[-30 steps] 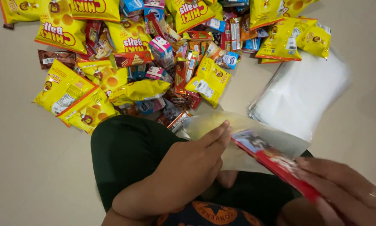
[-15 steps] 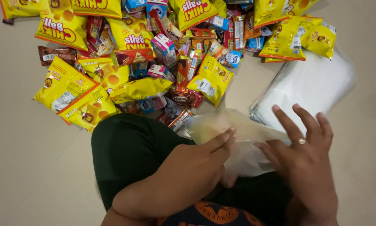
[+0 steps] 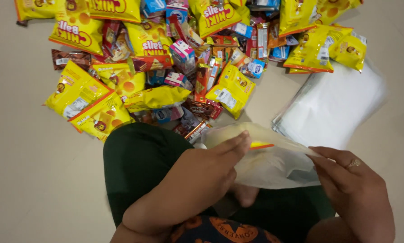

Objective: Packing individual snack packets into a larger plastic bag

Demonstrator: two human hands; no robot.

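Note:
A clear plastic bag [image 3: 269,162] lies across my lap with a yellow packet showing through it. My left hand [image 3: 197,177] grips the bag's left edge, fingers stretched along its top. At the bag's right end, my right hand [image 3: 352,184], with a ring on one finger, pinches the rim. Both hands pull the opening taut over my dark green trouser leg [image 3: 141,166].
A heap of snack packets [image 3: 166,67], mostly yellow pouches with red, blue and brown wrappers among them, spreads over the floor ahead of my knees. A stack of clear plastic bags [image 3: 332,105] lies on the beige floor [image 3: 35,180] at the right.
One second ago my right hand held a red packet at the bag's mouth. Now the packet is out of sight and that hand grips the bag's right rim.

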